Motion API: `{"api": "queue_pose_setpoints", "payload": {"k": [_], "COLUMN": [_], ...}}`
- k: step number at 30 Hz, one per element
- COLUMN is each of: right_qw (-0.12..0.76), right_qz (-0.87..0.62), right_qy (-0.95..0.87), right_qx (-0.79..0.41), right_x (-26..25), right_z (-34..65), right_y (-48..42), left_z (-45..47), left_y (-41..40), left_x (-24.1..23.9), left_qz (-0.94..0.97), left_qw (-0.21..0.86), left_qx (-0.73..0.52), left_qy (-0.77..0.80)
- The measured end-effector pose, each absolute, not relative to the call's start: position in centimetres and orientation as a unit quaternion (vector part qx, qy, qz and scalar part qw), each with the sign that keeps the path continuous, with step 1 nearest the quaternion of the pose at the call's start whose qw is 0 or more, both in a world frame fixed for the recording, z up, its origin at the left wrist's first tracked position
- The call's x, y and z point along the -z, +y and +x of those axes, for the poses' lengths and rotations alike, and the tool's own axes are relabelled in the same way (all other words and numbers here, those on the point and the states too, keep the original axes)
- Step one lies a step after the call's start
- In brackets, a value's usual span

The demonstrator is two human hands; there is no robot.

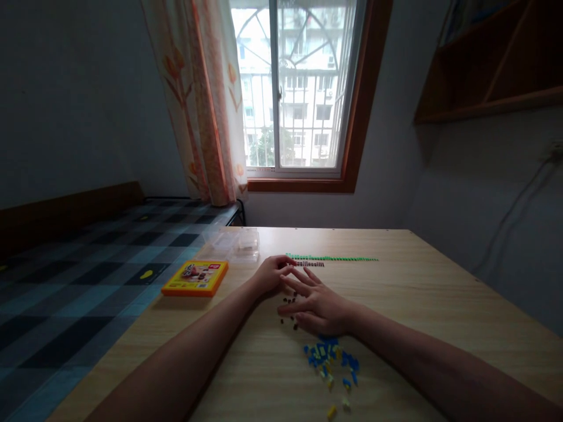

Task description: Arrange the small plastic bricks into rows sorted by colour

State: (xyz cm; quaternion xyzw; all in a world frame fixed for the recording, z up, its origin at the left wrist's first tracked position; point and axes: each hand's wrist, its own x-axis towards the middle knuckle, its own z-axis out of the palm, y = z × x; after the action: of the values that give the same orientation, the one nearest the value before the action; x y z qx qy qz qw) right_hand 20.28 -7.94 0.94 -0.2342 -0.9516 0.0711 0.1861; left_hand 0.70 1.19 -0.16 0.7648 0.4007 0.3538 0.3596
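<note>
My left hand rests on the wooden table, fingers curled, its tips pinched together beside a short row of dark small bricks. What the pinch holds is too small to see. My right hand lies just in front of it, fingers spread over a few loose dark bricks. A long row of green small bricks runs behind the dark row. A loose heap of blue, yellow and white bricks lies under my right wrist.
An orange box lies at the table's left edge, with a clear plastic tray behind it. A bed with a checked blanket stands to the left. A window, a curtain and a wooden wall shelf are behind.
</note>
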Motion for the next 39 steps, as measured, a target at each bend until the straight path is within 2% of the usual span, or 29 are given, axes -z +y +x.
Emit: {"api": "queue_pose_setpoints", "payload": {"k": [4, 11, 19, 23, 27, 32, 39], "right_qw": [0.188, 0.283, 0.250, 0.360, 0.474, 0.447, 0.425], "right_qz": [-0.225, -0.255, -0.229, -0.258, -0.387, -0.477, -0.497], "right_qy": [-0.953, -0.922, -0.936, -0.892, -0.785, -0.743, -0.741], "right_qx": [-0.075, -0.065, -0.095, -0.092, -0.097, -0.141, -0.152], "right_x": [-0.8, 0.1, 0.2, 0.7, 1.4, 1.9, 2.2], "right_z": [20.3, 20.6, 20.5, 21.0, 21.5, 21.4, 21.0], "right_y": [-7.9, -7.7, -7.8, -7.1, -5.8, -4.6, -4.1], "left_z": [0.5, 0.1, -0.2, -0.4, -0.4, -0.3, -0.5], "left_y": [1.3, 1.8, 2.4, 2.5, 2.4, 2.2, 2.2], "left_x": [-0.1, -0.1, 0.6, 0.7, 0.4, 0.1, 0.1], "left_qz": [0.767, 0.728, 0.706, 0.703, 0.695, 0.681, 0.654], "left_qw": [0.352, 0.381, 0.397, 0.401, 0.404, 0.417, 0.439], "left_qx": [-0.355, -0.417, -0.434, -0.432, -0.433, -0.439, -0.448], "left_qy": [0.404, 0.387, 0.395, 0.397, 0.409, 0.412, 0.423]}}
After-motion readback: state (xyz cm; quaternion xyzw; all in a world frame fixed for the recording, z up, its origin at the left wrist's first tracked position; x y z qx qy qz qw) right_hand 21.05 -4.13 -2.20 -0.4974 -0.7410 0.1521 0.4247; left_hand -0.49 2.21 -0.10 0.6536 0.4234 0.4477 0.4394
